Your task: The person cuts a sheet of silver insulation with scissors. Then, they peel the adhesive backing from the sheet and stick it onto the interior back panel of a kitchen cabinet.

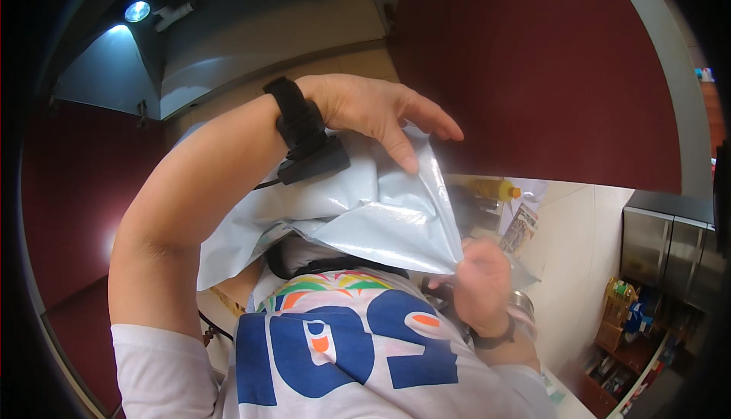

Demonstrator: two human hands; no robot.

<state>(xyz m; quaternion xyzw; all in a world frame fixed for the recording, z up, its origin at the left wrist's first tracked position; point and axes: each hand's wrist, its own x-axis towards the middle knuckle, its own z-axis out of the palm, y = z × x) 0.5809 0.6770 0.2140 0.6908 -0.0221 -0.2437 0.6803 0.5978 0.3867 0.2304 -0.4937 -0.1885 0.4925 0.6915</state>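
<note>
A silvery-white, glossy plastic sheet (381,225), perhaps a bag, is spread in front of my body. Its right side is drawn to a point at my right hand (483,282), which is closed on that corner. My left hand (381,114) arches over the upper edge of the sheet. Its thumb lies by the plastic and its fingers stretch apart to the right. A black strap with a dark box-like device (312,148) circles my left wrist, and a dark band (493,335) is on the right one.
A dark red cabinet door (533,68) stands open at upper right. A lit lamp (137,11) shows at upper left. Beyond my right hand are a yellow bottle (496,189) with an orange cap and a tiled floor (582,267). Stocked shelves (620,366) stand at lower right.
</note>
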